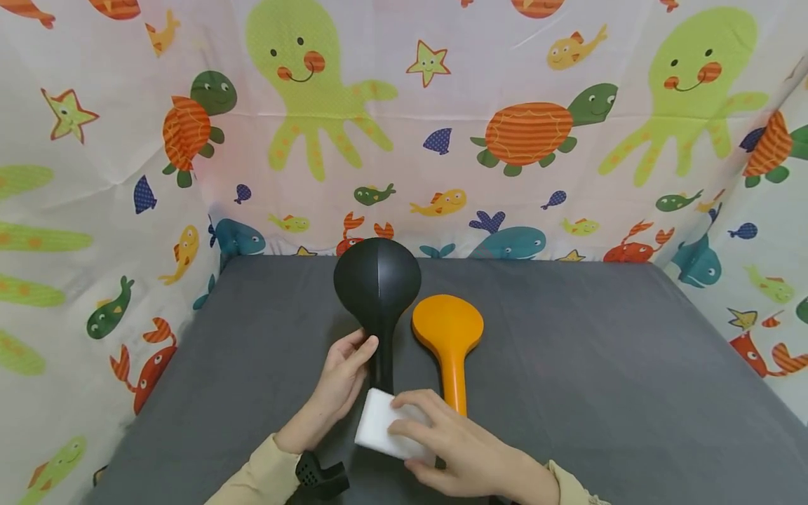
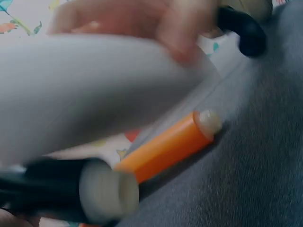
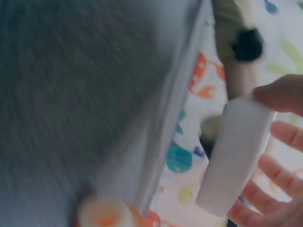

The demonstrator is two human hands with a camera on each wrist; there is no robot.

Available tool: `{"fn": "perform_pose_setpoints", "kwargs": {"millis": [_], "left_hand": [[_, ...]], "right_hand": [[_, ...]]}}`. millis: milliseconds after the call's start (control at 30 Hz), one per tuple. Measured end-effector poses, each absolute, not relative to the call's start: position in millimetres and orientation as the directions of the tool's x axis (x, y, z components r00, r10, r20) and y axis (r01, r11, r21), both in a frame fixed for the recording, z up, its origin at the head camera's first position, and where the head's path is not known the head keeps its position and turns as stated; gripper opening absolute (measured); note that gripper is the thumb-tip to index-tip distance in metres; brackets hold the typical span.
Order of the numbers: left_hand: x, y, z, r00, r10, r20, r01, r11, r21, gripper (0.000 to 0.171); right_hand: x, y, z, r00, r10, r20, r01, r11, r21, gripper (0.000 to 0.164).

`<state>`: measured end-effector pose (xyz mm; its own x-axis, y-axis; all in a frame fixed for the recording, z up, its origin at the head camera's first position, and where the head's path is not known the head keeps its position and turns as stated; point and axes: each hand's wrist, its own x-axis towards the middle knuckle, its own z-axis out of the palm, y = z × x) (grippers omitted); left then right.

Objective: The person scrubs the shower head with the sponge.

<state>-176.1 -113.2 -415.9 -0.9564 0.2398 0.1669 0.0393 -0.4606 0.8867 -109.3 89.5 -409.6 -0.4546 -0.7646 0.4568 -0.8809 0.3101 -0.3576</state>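
Observation:
In the head view my left hand [image 1: 341, 372] grips a black maraca [image 1: 379, 277] by its handle, round head toward the back. My right hand [image 1: 461, 442] holds a white sponge block [image 1: 386, 424] between thumb and fingers, right at the lower end of that handle and overlapping it. To the right lies an orange maraca [image 1: 448, 322], its lower handle partly hidden by my right hand. The left wrist view shows the sponge [image 2: 94, 85] blurred above the black handle's pale end cap [image 2: 106, 194]. In the right wrist view my thumb presses one end of the sponge [image 3: 236, 156].
A dark grey cloth [image 1: 581, 365] covers the table. Behind it and along both sides hangs a white curtain [image 1: 404, 161] printed with sea animals. A black wrist device [image 1: 322, 477] sits on my left wrist.

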Motion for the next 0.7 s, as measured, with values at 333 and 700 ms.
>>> {"fn": "perform_pose_setpoints", "kwargs": {"millis": [333,700], "left_hand": [[-180,-129,-435,-0.985,0.158,-0.068,-0.119,-0.339,0.933,0.011],[-178,-143,-447,-0.985,0.054,-0.167,-0.175,-0.25,0.952,0.017]], "right_hand": [[-125,151,-390,-0.803,-0.374,0.463,-0.57,0.707,-0.419,0.043],[-125,169,-419,-0.923,-0.211,0.321,-0.323,0.879,-0.35,0.038]]}}
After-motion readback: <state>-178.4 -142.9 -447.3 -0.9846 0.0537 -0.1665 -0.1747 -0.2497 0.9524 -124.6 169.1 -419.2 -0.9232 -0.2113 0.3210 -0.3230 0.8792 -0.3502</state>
